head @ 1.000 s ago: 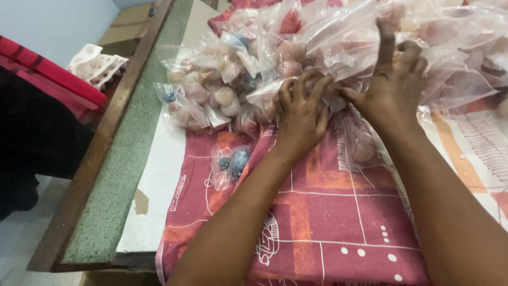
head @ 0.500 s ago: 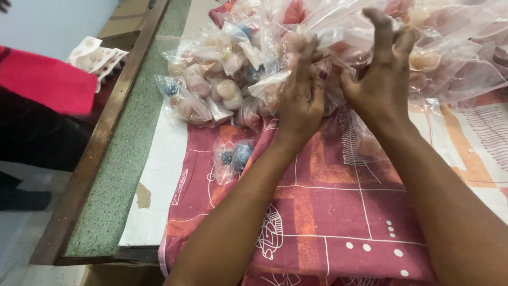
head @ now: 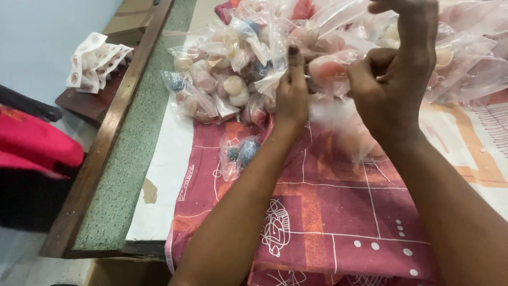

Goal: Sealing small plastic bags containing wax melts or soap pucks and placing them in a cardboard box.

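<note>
The bag (head: 338, 114) hanging below the hands is smeared by motion, its contents unreadable. The right hand (head: 394, 79) has its fingertips cut by the top edge. The bag pile (head: 254, 58) runs past the top and right edges.

Even, soft daylight; weak shadows; mild glare on plastic bags (head: 233, 58); motion blur below right hand (head: 394, 85).
</note>
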